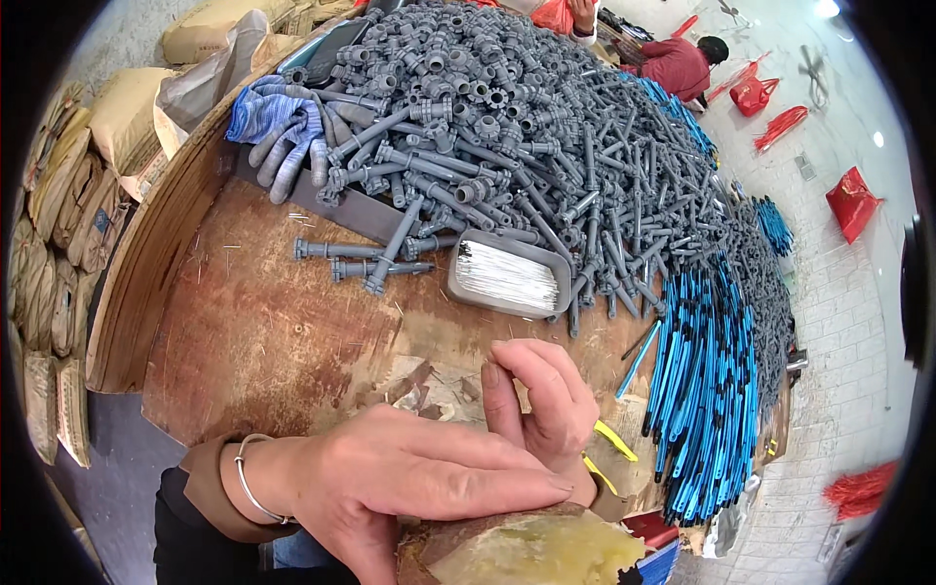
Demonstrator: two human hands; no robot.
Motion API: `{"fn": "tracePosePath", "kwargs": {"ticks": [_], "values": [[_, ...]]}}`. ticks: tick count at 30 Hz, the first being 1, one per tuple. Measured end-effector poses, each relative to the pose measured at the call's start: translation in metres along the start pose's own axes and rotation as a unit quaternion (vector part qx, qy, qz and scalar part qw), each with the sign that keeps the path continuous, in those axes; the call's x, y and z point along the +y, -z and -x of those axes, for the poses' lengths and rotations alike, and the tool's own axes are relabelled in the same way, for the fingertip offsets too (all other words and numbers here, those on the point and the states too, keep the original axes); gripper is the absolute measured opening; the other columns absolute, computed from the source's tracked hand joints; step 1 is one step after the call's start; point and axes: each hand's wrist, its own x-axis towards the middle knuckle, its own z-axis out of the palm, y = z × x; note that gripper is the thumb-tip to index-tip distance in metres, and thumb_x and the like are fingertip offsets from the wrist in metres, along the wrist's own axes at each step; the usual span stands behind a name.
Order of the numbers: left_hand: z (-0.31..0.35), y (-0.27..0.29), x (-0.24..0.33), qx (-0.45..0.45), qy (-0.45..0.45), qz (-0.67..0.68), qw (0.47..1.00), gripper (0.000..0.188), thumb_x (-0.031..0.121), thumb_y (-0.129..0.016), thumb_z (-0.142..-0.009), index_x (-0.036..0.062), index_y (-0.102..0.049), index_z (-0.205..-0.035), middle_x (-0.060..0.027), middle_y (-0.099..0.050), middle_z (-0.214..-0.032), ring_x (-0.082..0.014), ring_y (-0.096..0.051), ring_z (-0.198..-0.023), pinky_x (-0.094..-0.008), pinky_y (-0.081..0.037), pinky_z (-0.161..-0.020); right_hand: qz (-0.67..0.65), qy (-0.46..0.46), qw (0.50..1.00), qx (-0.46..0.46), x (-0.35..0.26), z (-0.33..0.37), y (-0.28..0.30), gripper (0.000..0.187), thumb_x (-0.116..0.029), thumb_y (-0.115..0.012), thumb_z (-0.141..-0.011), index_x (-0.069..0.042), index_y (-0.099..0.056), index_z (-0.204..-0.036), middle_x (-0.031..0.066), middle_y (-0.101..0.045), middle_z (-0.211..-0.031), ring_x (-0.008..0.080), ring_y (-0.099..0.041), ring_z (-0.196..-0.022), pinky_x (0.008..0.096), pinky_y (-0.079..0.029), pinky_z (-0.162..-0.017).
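My left hand (409, 473), with a silver bangle at its wrist, reaches across the front from the left. Its fingers lie straight and pressed together, and the thumb side is hidden; whatever they may hold does not show. Just below is a brown piece with a yellowish, translucent surface (536, 551). Beyond the left fingertips my right hand (546, 395) is raised and curled, thumb and forefinger tips close together; anything between them is too small to make out. A grey tray (455, 283) of thin white metal pins (507, 276) stands farther back. Yellow tool handles (616, 442) lie beside my right wrist.
Grey plastic tube fittings (487, 97) are heaped across the back of the worn wooden table (253, 331). Blue-and-black strips (702, 390) lie at the right. A blue-and-grey glove (283, 122) rests at the back left. Sacks (73, 195) line the left; another person (682, 63) is at the far right.
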Motion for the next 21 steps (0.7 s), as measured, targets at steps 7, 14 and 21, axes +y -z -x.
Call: {"fn": "tracePosePath", "kwargs": {"ticks": [7, 14, 21], "values": [[0.008, -0.003, 0.003, 0.111, 0.074, 0.054, 0.99, 0.092, 0.051, -0.083, -0.051, -0.0087, -0.054, -0.116, -0.0229, -0.059, -0.112, -0.0313, -0.061, -0.101, -0.0358, -0.047, -0.089, 0.006, 0.008, 1.0, 0.013, 0.0, -0.004, 0.006, 0.023, 0.004, -0.068, -0.07, 0.002, -0.062, -0.092, 0.014, -0.061, -0.082, 0.0262, -0.06, -0.065, 0.0307, -0.049, -0.057], [0.003, -0.019, -0.009, 0.222, 0.236, 0.275, 0.905, 0.09, 0.033, -0.083, -0.065, -0.004, -0.039, -0.133, -0.0102, -0.052, -0.126, -0.0183, -0.049, -0.117, -0.0328, -0.039, -0.099, -0.187, -0.208, 0.959, 0.043, 0.039, 0.048, -0.002, 0.02, 0.003, -0.063, -0.074, 0.003, -0.06, -0.094, 0.017, -0.061, -0.084, 0.0291, -0.062, -0.068, 0.032, -0.049, -0.056], [0.019, -0.009, -0.037, 0.354, 0.099, 0.369, 0.854, 0.044, 0.032, -0.058, -0.09, 0.0055, -0.046, -0.124, -0.0022, -0.057, -0.11, -0.0109, -0.055, -0.095, -0.0268, -0.045, -0.077, 0.019, -0.08, 0.996, -0.038, 0.002, 0.008, 0.003, 0.014, -0.003, -0.055, -0.087, 0.002, -0.06, -0.099, 0.0095, -0.061, -0.087, 0.0174, -0.058, -0.073, 0.0289, -0.046, -0.064]]}}
